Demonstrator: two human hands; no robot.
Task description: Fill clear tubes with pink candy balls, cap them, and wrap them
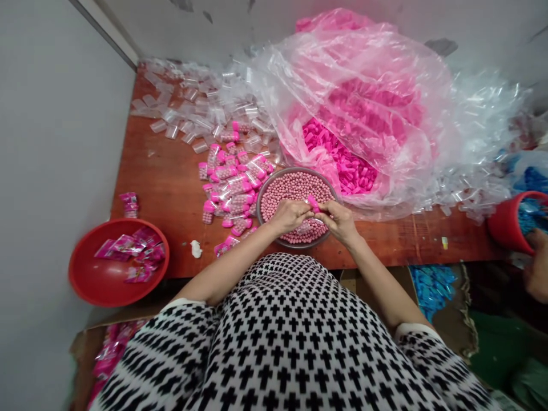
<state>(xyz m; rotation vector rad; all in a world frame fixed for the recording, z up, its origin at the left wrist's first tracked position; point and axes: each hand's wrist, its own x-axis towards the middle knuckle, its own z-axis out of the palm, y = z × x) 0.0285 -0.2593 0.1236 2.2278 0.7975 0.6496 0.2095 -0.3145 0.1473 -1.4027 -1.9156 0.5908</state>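
Over a round bowl (295,244) filled with pink beads (291,185), both hands meet in a pinch. Between the fingertips shows a bright pink plastic cap (313,203). My right hand (341,221) is closed on this cap. My left hand (291,217) is closed with its fingertips touching the cap's left side; a clear piece seems to be there, but the fingers cover most of it. Left of the bowl lies a heap of clear tubes (237,185) full of beads, with pink caps on. Behind that heap are clear empty tubes (205,111).
A big clear plastic bag (355,80) holds loose pink caps (338,157) behind the bowl. At left, a red bowl (79,268) contains pink packets (132,248). At right, a co-worker's hand (538,268) touches a red container (505,225) of blue pieces. More clear tubes (483,120) lie back right.
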